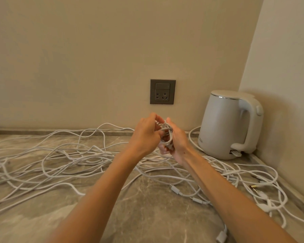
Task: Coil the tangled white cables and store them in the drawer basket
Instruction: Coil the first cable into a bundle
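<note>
Left half of frame: the tangled white cables (60,160) sprawl over the countertop (147,216) in loose loops and run on under both forearms to the lower right. Centre, just below the wall socket (162,92): left hand (145,134), fingers curled, pinching a strand at the top of the coil (167,134). The coil sits between the two hands, off the surface, long axis roughly top-to-bottom in frame. Right hand (178,139) wraps it from the right — fingers closed round the bundle. So as I read it the right carries and the left feeds. I can't tell which loose strand runs into it — my guess is the next wrap comes up from the pile below. Kettle (226,123) at right. Drawer basket not in view.
</note>
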